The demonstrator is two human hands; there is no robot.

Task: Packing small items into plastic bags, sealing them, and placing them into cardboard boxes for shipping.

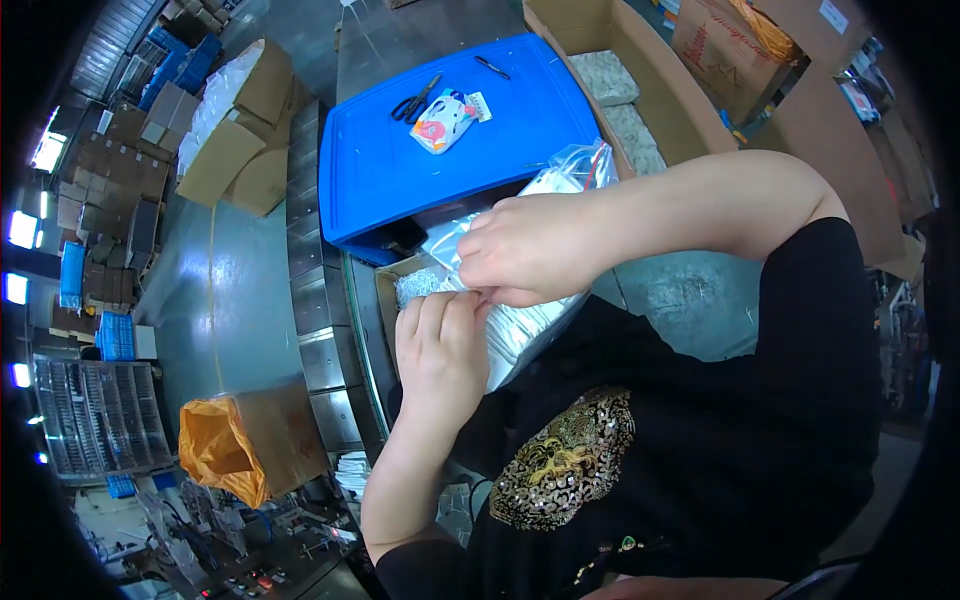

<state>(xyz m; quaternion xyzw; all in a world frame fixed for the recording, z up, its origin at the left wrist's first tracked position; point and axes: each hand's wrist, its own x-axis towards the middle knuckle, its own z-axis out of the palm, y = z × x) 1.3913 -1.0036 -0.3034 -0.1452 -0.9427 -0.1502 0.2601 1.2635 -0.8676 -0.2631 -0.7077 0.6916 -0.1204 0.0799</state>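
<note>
My left hand [440, 345] and my right hand [535, 245] meet over a transparent plastic bag [525, 335] that holds a stack of thin white pieces. Both hands have their fingers curled and pinched at the bag's upper edge, fingertips almost touching. Behind my right wrist, transparent plastic with a red strip [599, 158] shows beside the blue bin. Under my hands, a small cardboard box [388, 300] is partly hidden, with pale, stringy-looking contents inside. What lies exactly between my fingertips is hidden.
On the upturned blue bin [370, 130] lie black scissors [415, 100], a printed soft pack [442, 122] and a small dark tool [492, 68]. A long carton [690, 110] with white packs stands at right. An orange-lined box [285, 440] and a tall open carton [265, 100] stand at left.
</note>
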